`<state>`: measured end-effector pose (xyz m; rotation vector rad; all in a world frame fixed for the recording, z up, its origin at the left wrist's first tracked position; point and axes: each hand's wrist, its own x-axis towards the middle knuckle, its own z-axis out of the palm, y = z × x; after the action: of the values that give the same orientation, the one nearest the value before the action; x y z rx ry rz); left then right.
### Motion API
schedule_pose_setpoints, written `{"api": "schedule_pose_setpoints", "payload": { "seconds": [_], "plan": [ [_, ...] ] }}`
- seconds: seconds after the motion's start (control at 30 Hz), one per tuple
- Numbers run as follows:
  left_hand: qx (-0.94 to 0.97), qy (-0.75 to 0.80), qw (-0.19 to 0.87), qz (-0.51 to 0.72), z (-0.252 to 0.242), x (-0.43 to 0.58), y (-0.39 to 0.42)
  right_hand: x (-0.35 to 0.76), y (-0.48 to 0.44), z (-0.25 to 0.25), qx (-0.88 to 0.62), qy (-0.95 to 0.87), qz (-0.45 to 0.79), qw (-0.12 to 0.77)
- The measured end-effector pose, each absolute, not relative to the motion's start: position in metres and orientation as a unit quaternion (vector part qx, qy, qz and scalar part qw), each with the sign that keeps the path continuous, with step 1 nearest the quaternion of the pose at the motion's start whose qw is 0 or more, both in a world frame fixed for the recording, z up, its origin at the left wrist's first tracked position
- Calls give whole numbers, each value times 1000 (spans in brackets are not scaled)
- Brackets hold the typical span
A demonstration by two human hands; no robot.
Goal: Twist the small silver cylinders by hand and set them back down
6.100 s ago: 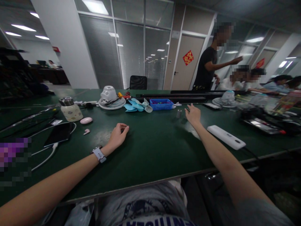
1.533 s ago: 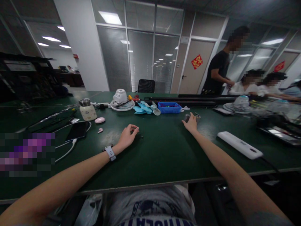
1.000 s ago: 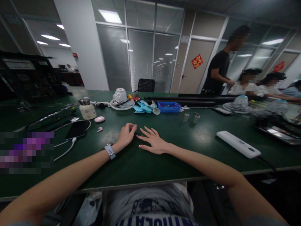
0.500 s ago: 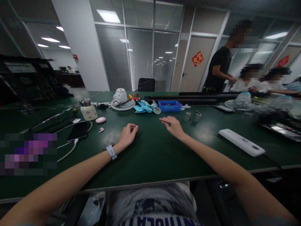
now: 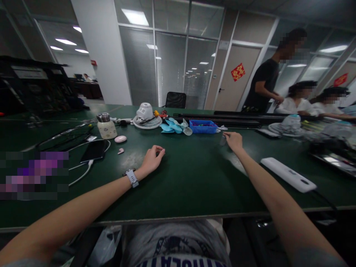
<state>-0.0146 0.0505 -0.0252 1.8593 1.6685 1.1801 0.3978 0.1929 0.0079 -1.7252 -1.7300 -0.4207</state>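
Note:
My left hand (image 5: 152, 160) hovers over the green table (image 5: 183, 189), its thumb and fingers drawn together in a pinch. Whatever it may hold is too small to make out. Farther out, my right hand (image 5: 233, 141) has its fingertips pinched at the top of a small grey metal cylinder (image 5: 223, 141). Whether the fingers grip the cylinder or a tiny piece above it cannot be told. The cylinder stands upright on the table, and my right hand covers the spot to its right.
Beyond the hands lie light blue fan blades (image 5: 172, 127), a blue tray (image 5: 203, 128) of small parts and a white fan body (image 5: 145, 113). A bottle (image 5: 107, 128), phone (image 5: 95, 151) and cables are left; a white power strip (image 5: 287, 174) is right. Several people stand or sit far right.
My right hand has moved right and away from me, from above the middle of the table to the metal cylinder. The second cylinder is now hidden. My left hand has barely moved.

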Motion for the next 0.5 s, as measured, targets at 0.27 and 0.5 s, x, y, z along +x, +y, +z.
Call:
{"api": "schedule_pose_setpoints", "payload": {
  "seconds": [0.27, 0.5],
  "plan": [
    [666, 587, 187, 421, -26, -15, 51, 397, 189, 14, -655, -675, -179, 288],
    [671, 586, 174, 420, -28, -15, 53, 395, 191, 13, -661, -693, -173, 230]
  ]
}}
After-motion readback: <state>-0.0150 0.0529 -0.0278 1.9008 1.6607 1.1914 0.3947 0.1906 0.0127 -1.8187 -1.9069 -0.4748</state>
